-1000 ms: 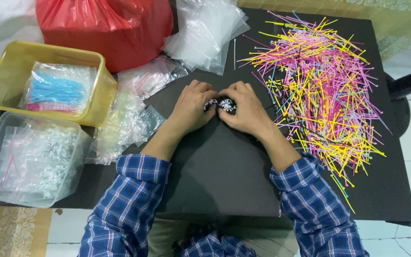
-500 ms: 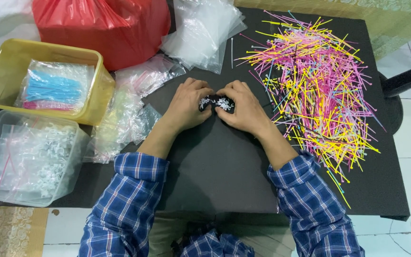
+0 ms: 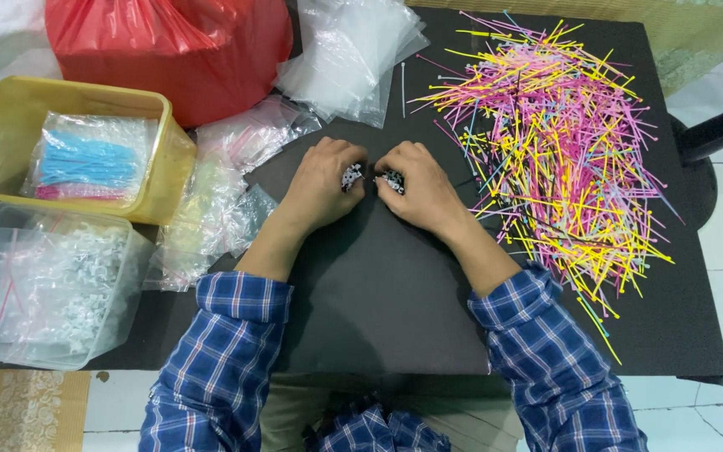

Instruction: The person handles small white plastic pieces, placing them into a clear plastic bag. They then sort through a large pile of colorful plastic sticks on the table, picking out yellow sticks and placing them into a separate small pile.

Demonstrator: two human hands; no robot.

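1. A black table (image 3: 378, 301) stands over a pale tiled floor, seen from above; along its back edge sit a red plastic bag (image 3: 169, 46) and a loose stack of clear plastic bags (image 3: 353, 50).

2. To the person's right spreads a big heap of cable ties (image 3: 546, 151) in pink, yellow and some blue. To the left are a yellow tub (image 3: 161, 176) holding bagged blue ties, a clear container (image 3: 60, 289) of packed bags, and more filled bags (image 3: 219, 201) lying between tub and hands.

3. The left hand (image 3: 320, 180) and right hand (image 3: 420, 188) rest on the table near its middle, knuckles almost touching. Each is curled shut around a small cluster of ties (image 3: 371, 177) — only the speckled tie heads show between the fingers, right at the gap between the two hands.

4. Judging by this, the step in hand is gathering and evening up a counted bundle, heads together.

5. A next move would call for keeping the heads flush and the grip firm — loosening either fist could let the thin ties splay.
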